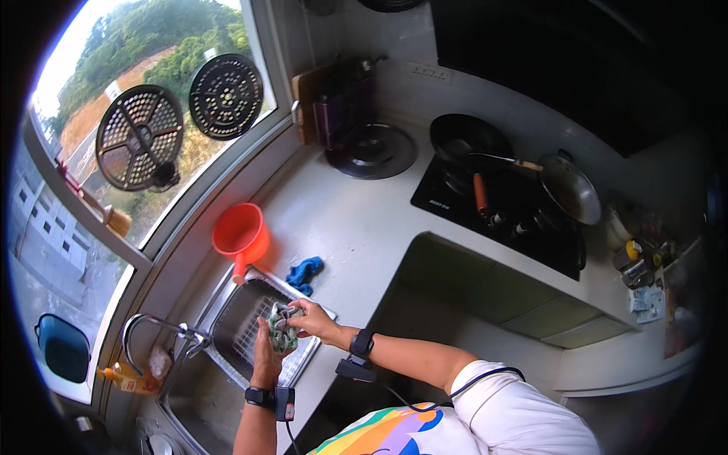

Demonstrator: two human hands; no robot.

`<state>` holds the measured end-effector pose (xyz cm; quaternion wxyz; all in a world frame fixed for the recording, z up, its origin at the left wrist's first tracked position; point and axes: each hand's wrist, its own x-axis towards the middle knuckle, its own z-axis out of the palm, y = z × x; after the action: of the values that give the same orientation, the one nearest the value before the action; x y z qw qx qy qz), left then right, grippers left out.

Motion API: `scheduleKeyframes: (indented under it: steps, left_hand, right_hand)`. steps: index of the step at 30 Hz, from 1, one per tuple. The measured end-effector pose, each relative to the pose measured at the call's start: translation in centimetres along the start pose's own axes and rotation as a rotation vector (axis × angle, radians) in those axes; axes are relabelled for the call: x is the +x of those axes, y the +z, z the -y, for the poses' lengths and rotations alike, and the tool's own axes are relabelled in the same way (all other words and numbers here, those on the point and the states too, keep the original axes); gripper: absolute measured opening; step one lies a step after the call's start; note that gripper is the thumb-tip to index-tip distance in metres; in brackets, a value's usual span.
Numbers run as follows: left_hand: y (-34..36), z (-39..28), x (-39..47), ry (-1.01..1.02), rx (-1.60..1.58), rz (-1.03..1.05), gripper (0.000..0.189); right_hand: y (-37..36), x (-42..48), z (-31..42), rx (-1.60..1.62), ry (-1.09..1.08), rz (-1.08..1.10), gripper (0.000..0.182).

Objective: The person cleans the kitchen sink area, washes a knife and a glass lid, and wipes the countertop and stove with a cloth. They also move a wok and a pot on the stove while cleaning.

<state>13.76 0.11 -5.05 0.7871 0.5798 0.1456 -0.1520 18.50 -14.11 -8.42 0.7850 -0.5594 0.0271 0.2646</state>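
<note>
My left hand and my right hand both grip a crumpled cloth, white with green and dark patches. They hold it up over the right edge of a steel sink basin, which has a wire rack in it. The left palm is against the cloth's near side, while the right fingers pinch it from the right. Just beyond the hands, a bunched blue cloth lies on the counter.
A red plastic dipper stands behind the sink, its handle over the rim. The curved faucet is at left, near an orange bottle. A black lid rests on the counter. A wok and a pan sit on the gas stove.
</note>
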Motion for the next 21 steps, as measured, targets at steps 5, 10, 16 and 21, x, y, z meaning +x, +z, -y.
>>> scheduleKeyframes:
  steps: [5,10,16,21]
  left_hand:
    - [4.8,1.3,5.2,0.333,0.209,0.059,0.027]
    - [9.3,-0.3,10.8,0.086,0.132,0.094,0.029]
    - [10.5,1.1,17.1,0.011,0.109,0.087,0.036]
    - [10.7,4.0,22.2,0.053,0.210,-0.027,0.027]
  right_hand:
    - [-5.9,-0.4,4.8,0.061,-0.093,-0.049,0.049]
    - [-13.1,1.8,8.6,0.065,-0.173,-0.159,0.048]
    - [-18.2,5.3,10.8,-0.139,-0.071,-0.245,0.039]
    - [-22.6,10.8,10.5,-0.253,-0.107,-0.269,0.039]
